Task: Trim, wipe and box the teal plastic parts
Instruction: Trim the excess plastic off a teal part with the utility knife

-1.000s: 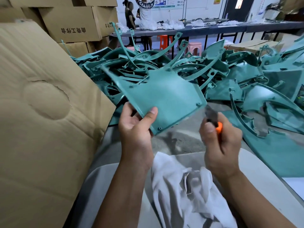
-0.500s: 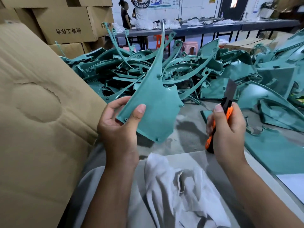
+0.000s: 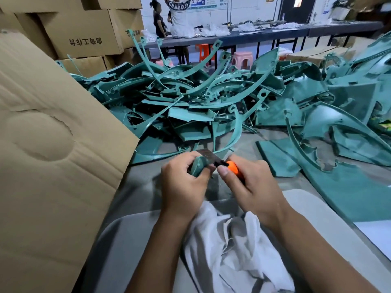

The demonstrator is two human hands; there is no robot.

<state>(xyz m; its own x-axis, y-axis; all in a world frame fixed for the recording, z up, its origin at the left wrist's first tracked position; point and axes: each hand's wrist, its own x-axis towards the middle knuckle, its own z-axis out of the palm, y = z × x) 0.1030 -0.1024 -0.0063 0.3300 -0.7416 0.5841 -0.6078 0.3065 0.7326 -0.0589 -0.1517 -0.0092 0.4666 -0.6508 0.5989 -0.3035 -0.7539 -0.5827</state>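
Observation:
My left hand [image 3: 182, 185] grips a teal plastic part [image 3: 198, 163] low over the table, and only the part's end shows between my fingers. My right hand [image 3: 251, 185] holds an orange utility knife [image 3: 231, 167] with its blade laid against the top edge of that part. A white cloth [image 3: 232, 246] lies crumpled in my lap below both wrists. A big heap of teal parts [image 3: 190, 98] covers the table beyond my hands.
An open cardboard box flap [image 3: 53, 155] stands tall at my left. Stacked cartons [image 3: 82, 37] sit behind it. More teal panels [image 3: 349, 127] spread to the right. People stand at a long table [image 3: 254, 37] far back, with stools underneath.
My left hand has lowered the teal part from chest height down toward the table and turned it. My right hand has brought the knife leftward until the blade meets the part.

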